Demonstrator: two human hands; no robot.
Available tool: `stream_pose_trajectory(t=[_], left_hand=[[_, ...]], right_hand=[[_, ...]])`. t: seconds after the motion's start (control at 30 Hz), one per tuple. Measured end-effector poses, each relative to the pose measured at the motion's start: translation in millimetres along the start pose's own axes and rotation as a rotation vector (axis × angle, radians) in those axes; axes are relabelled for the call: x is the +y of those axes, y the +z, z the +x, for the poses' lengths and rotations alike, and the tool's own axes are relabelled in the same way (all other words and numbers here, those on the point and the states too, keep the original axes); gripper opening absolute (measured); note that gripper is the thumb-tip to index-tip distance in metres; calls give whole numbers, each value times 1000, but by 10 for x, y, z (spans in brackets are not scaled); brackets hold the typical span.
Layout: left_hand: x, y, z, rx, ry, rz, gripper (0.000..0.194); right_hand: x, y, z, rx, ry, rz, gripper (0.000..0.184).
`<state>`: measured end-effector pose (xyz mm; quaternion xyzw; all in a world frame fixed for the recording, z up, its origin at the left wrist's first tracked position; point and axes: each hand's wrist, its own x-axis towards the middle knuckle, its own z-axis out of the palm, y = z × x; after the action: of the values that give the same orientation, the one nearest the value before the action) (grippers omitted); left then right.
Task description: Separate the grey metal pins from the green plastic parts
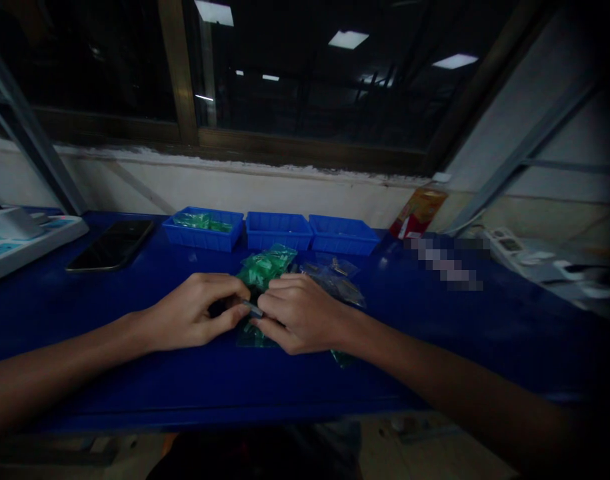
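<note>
Between my two hands is a small grey bar-shaped piece (253, 309), pinched from both sides; its exact kind does not show. My left hand (199, 310) has thumb and forefinger closed on its left end. Curled fingers and the thumb of my right hand (297, 313) close on the other end and hide part of it. Just beyond the hands lies a heap of green plastic bags (269, 265), and more green plastic shows beneath them. Clear bags with small metal-looking parts (342, 287) lie beyond my right hand.
A blue bin with green bags (205, 230) stands at the back beside two more blue bins (279, 231) (343, 235). A phone (112, 245) and a white power strip (35, 247) lie left on the blue table (185, 387). An orange-red packet (419, 212) leans at the wall.
</note>
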<state>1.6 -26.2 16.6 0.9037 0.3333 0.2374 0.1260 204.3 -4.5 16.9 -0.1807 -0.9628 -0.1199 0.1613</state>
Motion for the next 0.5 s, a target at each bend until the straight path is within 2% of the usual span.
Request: stream_pose_trajectory(t=[0.13, 0.3, 0.5], left_hand=[[-14, 12, 2, -53, -21, -48, 19], [4, 2, 9, -53, -41, -79, 21], [24, 0, 11, -32, -88, -72, 23]], right_hand=[[2, -27, -3, -58, -8, 14, 29], [-4, -66, 8, -122, -17, 1, 29], [-2, -79, 6, -89, -30, -56, 22]])
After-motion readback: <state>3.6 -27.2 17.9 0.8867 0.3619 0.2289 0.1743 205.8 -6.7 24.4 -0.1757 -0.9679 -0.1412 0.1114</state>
